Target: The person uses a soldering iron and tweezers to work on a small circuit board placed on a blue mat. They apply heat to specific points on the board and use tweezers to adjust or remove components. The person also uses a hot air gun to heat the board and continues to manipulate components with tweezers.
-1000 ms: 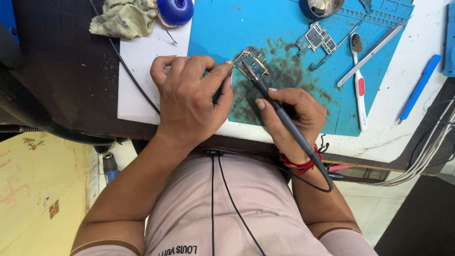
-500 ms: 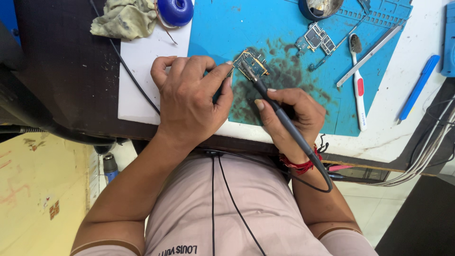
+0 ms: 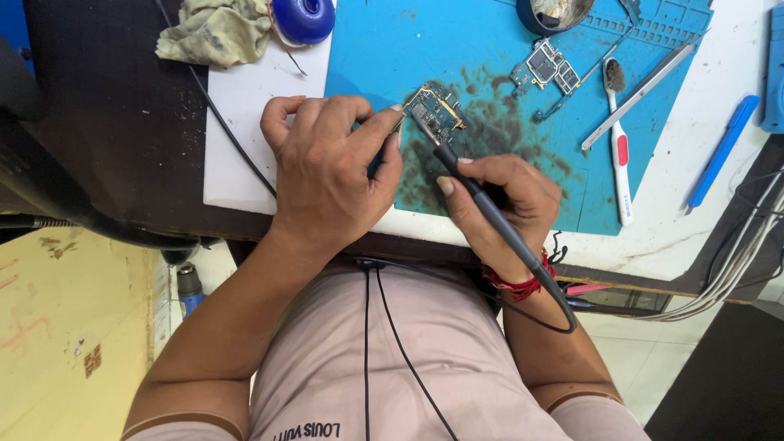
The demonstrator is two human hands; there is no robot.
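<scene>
Small green-and-gold circuit board [image 3: 434, 113]: on stained blue mat [image 3: 392, 49], pinched at its near-left edge by left hand [image 3: 327, 175]. Right hand [image 3: 498, 204] grips slim black soldering iron [image 3: 490, 214], long axis diagonal, tip touching board.

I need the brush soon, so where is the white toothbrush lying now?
In the head view, the white toothbrush lies on the right part of the blue work mat, beside the long metal tweezers and right of the right hand.

surface [image 3: 122, 122]: dark top
on surface: blue mat [image 3: 392, 49], white sheet [image 3: 245, 139], crumpled rag [image 3: 216, 33], blue pen [image 3: 723, 151]
</scene>
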